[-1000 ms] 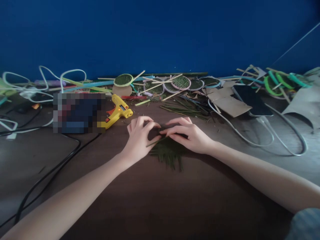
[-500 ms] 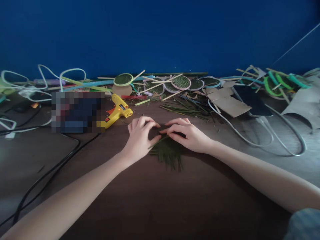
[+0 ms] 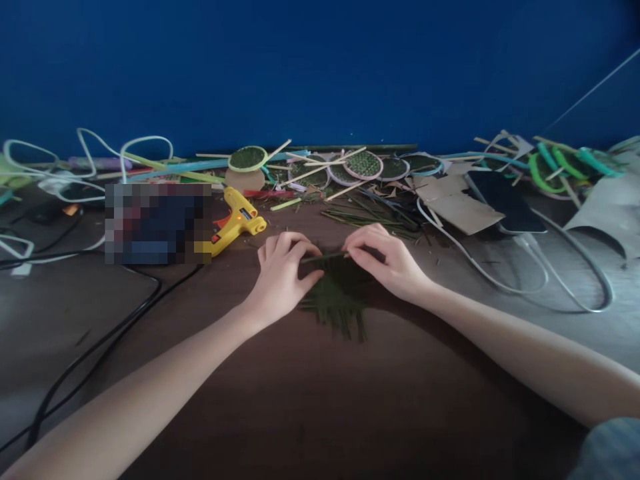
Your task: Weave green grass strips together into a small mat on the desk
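Observation:
A mat of dark green grass strips (image 3: pixel 335 293) lies on the brown table, its loose ends fanning toward me. My left hand (image 3: pixel 287 270) rests at its left edge, with thumb and forefinger spread apart and touching the strips. At the far right of the mat, my right hand (image 3: pixel 385 257) pinches the end of one thin green strip (image 3: pixel 331 256). That strip runs across the mat toward my left forefinger. The weave under the fingers is too dark to make out.
A yellow glue gun (image 3: pixel 235 223) lies left of my hands, beside a blurred-out patch. Loose green strips (image 3: pixel 373 221), round woven discs (image 3: pixel 363 164) and sticks line the blue wall. On the right are cardboard (image 3: pixel 457 203), a phone (image 3: pixel 505 200) and a white cable (image 3: pixel 470 273).
My right hand has moved up and slightly right, and its fingers have closed on the strip. The strip's slant has changed and it now lies higher. My left hand has barely moved.

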`<state>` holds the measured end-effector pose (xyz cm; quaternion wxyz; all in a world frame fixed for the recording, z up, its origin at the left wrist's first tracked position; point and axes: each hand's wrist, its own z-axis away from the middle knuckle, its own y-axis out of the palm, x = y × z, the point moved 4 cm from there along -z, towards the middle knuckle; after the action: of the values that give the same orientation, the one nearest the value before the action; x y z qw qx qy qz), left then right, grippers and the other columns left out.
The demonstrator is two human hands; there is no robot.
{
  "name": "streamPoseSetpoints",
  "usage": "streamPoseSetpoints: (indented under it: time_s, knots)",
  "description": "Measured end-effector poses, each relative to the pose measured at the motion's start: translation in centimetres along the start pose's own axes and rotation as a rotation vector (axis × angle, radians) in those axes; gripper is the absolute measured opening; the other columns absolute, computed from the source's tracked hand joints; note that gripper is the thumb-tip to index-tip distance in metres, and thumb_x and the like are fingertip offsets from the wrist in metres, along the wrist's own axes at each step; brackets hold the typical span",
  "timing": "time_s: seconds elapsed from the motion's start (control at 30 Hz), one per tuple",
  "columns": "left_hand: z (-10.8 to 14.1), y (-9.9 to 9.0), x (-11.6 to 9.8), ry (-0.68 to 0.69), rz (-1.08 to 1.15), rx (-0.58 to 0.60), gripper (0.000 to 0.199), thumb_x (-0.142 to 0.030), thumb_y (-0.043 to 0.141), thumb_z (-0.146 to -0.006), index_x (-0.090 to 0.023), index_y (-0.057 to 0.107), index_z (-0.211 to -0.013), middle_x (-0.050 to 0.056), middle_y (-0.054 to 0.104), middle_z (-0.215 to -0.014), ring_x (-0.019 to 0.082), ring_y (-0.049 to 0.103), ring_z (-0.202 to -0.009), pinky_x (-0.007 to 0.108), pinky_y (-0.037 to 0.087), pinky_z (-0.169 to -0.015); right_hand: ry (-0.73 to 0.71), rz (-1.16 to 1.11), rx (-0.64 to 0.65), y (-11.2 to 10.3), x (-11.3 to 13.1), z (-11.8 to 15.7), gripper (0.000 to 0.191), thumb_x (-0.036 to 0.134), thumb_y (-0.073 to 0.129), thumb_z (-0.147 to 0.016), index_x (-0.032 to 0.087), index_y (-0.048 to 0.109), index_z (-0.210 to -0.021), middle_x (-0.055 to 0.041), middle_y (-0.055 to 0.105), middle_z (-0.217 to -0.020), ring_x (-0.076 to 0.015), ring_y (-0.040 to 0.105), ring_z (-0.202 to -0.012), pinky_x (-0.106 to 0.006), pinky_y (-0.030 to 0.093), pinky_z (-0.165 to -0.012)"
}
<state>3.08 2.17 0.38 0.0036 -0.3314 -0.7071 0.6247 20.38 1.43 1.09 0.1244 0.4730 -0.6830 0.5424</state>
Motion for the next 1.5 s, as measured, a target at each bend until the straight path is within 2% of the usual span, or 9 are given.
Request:
streamPoseSetpoints:
  time_s: [0.1, 0.27, 0.53, 0.7, 0.8, 1.03, 1.5]
  knots:
    - [0.0, 0.1, 0.0, -0.008, -0.010, -0.002, 0.020, -0.024, 0.065, -0.075, -0.022, 0.056, -0.092, 0.004, 0.049, -0.105, 0.024, 0.042, -0.102, 0.041, 0.033, -0.086, 0.116, 0.032, -0.108, -0.4, -0.8, -0.1, 0.016, 0.019, 0.048, -0.083, 0.020, 0.052, -0.067, -0.0014, 0.056, -0.075, -0.0165, 0.050, -0.080, -0.034, 0.038, -0.076]
    - [0.0, 0.1, 0.0, -0.010, -0.007, -0.005, 0.022, -0.025, 0.065, -0.075, -0.022, 0.057, -0.095, 0.004, 0.049, -0.106, 0.025, 0.041, -0.102, 0.041, 0.032, -0.087, 0.169, 0.008, -0.133, -0.3, -1.2, -0.1, 0.017, 0.018, 0.047, -0.082, 0.020, 0.051, -0.066, -0.0013, 0.054, -0.074, -0.0166, 0.048, -0.080, -0.033, 0.037, -0.075]
    - [0.0, 0.1, -0.1, -0.011, -0.031, 0.018, 0.022, -0.025, 0.064, -0.076, -0.021, 0.057, -0.097, 0.004, 0.050, -0.106, 0.025, 0.041, -0.103, 0.040, 0.031, -0.087, 0.074, -0.030, -0.069, -0.4, -0.5, 0.0, 0.015, 0.021, 0.047, -0.084, 0.020, 0.054, -0.071, -0.0013, 0.059, -0.079, -0.0164, 0.050, -0.083, -0.035, 0.038, -0.080]
    - [0.0, 0.0, -0.2, 0.007, -0.018, 0.072, 0.022, -0.029, 0.059, -0.079, -0.024, 0.056, -0.100, 0.004, 0.049, -0.108, 0.025, 0.040, -0.103, 0.040, 0.031, -0.085, -0.098, 0.017, 0.132, 0.2, 0.8, 0.3, 0.013, 0.022, 0.047, -0.086, 0.021, 0.059, -0.083, -0.0018, 0.067, -0.095, -0.0181, 0.051, -0.103, -0.038, 0.034, -0.091]
    - [0.0, 0.0, -0.1, -0.008, -0.014, 0.069, 0.020, -0.028, 0.059, -0.079, -0.024, 0.056, -0.098, 0.004, 0.050, -0.108, 0.025, 0.039, -0.103, 0.041, 0.031, -0.086, -0.142, 0.094, 0.218, 0.8, 1.0, 0.4, 0.016, 0.022, 0.044, -0.087, 0.023, 0.060, -0.086, -0.0018, 0.067, -0.103, -0.0194, 0.048, -0.113, -0.040, 0.030, -0.095]
    - [0.0, 0.1, -0.2, -0.010, -0.006, 0.051, 0.020, -0.024, 0.061, -0.077, -0.023, 0.056, -0.096, 0.003, 0.050, -0.107, 0.024, 0.041, -0.104, 0.040, 0.031, -0.088, -0.129, 0.163, 0.246, 1.3, 0.6, 0.4, 0.019, 0.022, 0.042, -0.088, 0.021, 0.060, -0.088, -0.0066, 0.063, -0.109, -0.0191, 0.048, -0.114, -0.039, 0.033, -0.093]
    - [0.0, 0.2, 0.0, -0.001, 0.032, 0.035, 0.018, -0.024, 0.061, -0.078, -0.024, 0.055, -0.094, 0.003, 0.049, -0.105, 0.023, 0.041, -0.102, 0.040, 0.031, -0.086, -0.085, 0.124, 0.275, 1.2, 0.8, 0.3, 0.016, 0.020, 0.042, -0.087, 0.020, 0.058, -0.084, -0.0052, 0.064, -0.107, -0.0194, 0.048, -0.113, -0.040, 0.032, -0.093]
